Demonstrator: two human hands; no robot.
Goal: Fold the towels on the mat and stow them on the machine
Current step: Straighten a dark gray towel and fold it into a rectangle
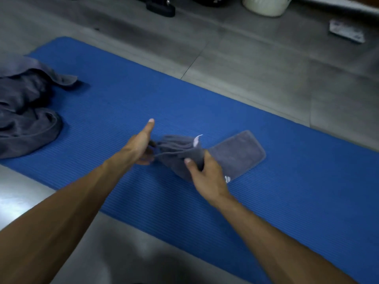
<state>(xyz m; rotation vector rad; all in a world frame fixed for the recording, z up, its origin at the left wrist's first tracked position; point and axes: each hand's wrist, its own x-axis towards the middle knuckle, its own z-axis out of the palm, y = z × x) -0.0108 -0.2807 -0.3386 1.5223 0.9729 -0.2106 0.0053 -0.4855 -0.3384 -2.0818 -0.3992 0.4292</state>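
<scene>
Progress looks early to middling: you have one grey towel point(213, 155) partly folded on the blue mat point(127, 99), and nothing in view is stowed yet, since the machine does not show in this view at all. Off to the far left of your left hand point(139, 146), well apart from it, a heap of unfolded towels point(26, 111) lies crumpled on the mat's end, so by my reading most of the folding is left to do. The towel in hand lies flat and neat just beyond your right hand point(205, 173), while the part between your two hands is bunched and lifted. Your right hand grips that bunched middle, thumb curled over the top. Your left hand pinches the towel's near end low down, with one finger pointing straight out away from you; how the other fingers lie is hidden. A small white label point(197, 139) stands up just above the right hand. The mat lies on a grey tiled floor point(256, 64); far beyond both hands are a pale bucket point(266, 6) and some dark objects too blurred to name.
</scene>
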